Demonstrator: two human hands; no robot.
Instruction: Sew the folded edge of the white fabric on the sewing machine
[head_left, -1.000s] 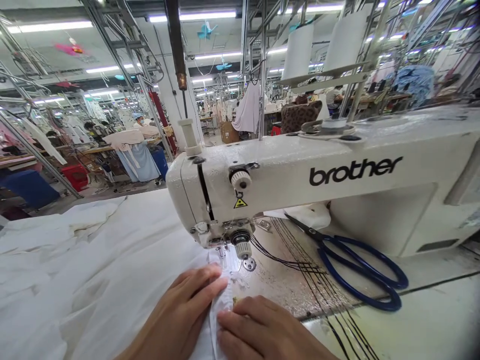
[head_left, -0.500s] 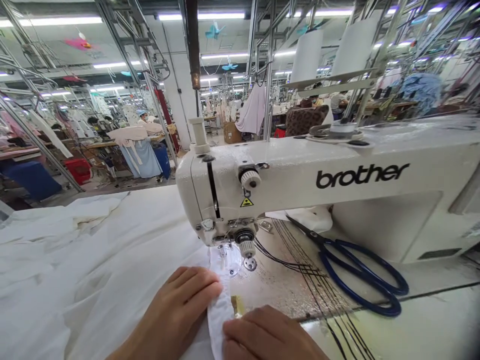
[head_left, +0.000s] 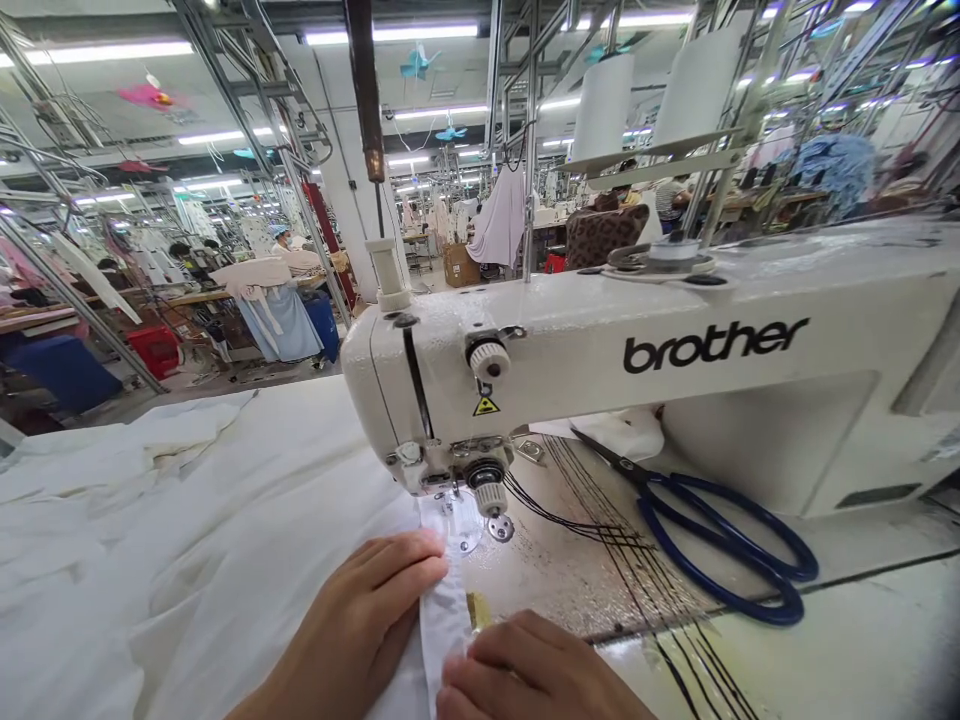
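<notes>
A white cloth [head_left: 225, 540] spreads over the left of the sewing table, and its folded edge [head_left: 442, 625] runs up to the presser foot [head_left: 450, 505] of a white Brother sewing machine [head_left: 712, 345]. My left hand [head_left: 352, 620] lies on the cloth, fingers together, just left of that edge. My right hand [head_left: 529, 665] presses the fold from the right, near a small gold-coloured scrap [head_left: 478, 610] on the table. The needle area is partly hidden by the machine head.
Blue-handled scissors [head_left: 712, 540] lie to the right of the machine's needle end, over black lines on the table. Two white thread cones [head_left: 604, 105] stand on a rack above the machine. A co-worker [head_left: 281, 240] stands among hanging garments far off at left.
The cloth's fold has shifted left of the gold scrap since the oldest frame, leaving the scrap visible. My hands stay near the fold, and the view has shifted slightly.
</notes>
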